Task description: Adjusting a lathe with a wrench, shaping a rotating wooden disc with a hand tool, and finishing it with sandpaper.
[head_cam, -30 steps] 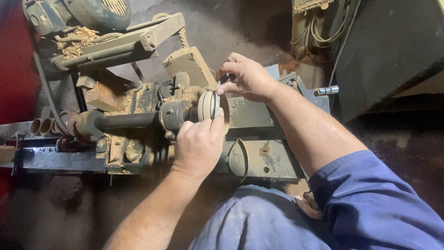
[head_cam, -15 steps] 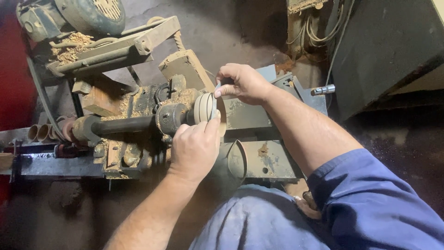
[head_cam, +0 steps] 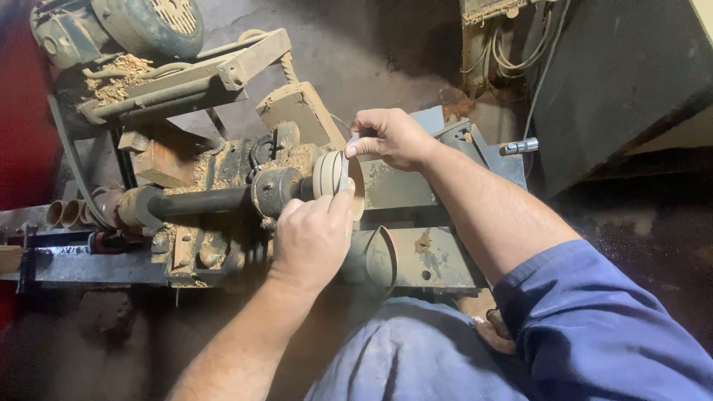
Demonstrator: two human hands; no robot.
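Both hands, left hand [head_cam: 312, 238] and right hand [head_cam: 390, 137], pinch the pale wooden disc [head_cam: 332, 174] on the lathe spindle [head_cam: 200, 200].

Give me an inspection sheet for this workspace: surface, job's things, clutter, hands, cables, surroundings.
Surface: worn metal machine bed, dusty and chipped.
Job's things: pale round disc mounted on the end of a dark horizontal shaft.
Clutter: sawdust heaped on the upper frame; short tubes at the left edge.
Hands: left hand grips the disc's near rim; right hand pinches its far edge with the fingers.
Cables: loose bundle of wires hanging from a box, upper right.
Surroundings: electric motor top left; dark concrete floor; blue work clothes.
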